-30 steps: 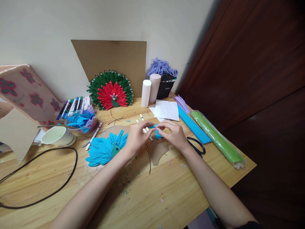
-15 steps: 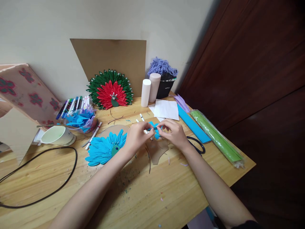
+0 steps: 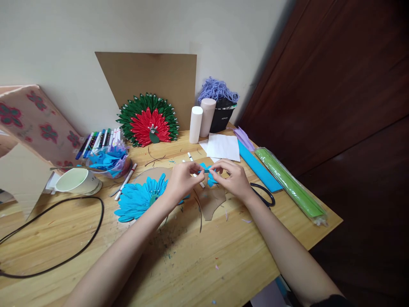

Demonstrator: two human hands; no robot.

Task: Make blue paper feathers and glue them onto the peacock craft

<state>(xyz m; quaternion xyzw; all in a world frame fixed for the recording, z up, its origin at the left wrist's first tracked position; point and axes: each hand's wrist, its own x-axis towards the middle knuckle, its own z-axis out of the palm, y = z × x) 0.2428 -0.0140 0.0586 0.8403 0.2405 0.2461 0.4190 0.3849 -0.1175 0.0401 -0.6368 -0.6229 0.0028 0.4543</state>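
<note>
Between the fingertips of my left hand (image 3: 184, 179) and my right hand (image 3: 232, 177) is a small blue-green strip (image 3: 207, 171), pinched at both ends. Its material is too small to make out. Just behind and below it lie blue paper petals (image 3: 211, 180), partly covered by my fingers. A blue fan of paper petals (image 3: 136, 199) with a green centre lies left of my left hand, which hides part of it. Under my hands is a cut piece of brown cardboard (image 3: 211, 204).
Black-handled scissors (image 3: 263, 195), a blue paper roll (image 3: 260, 166) and a wrapped green roll (image 3: 289, 185) lie to the right. A red-and-green petal fan (image 3: 150, 121) leans at the back. On the left are a paper cup (image 3: 76, 182), a bowl of blue scraps (image 3: 110, 164) and a black cable (image 3: 102, 217).
My left hand has shifted slightly left and turned a little, covering more of the blue fan's green centre. The strip stays pinched between both hands. My right hand has hardly moved.
</note>
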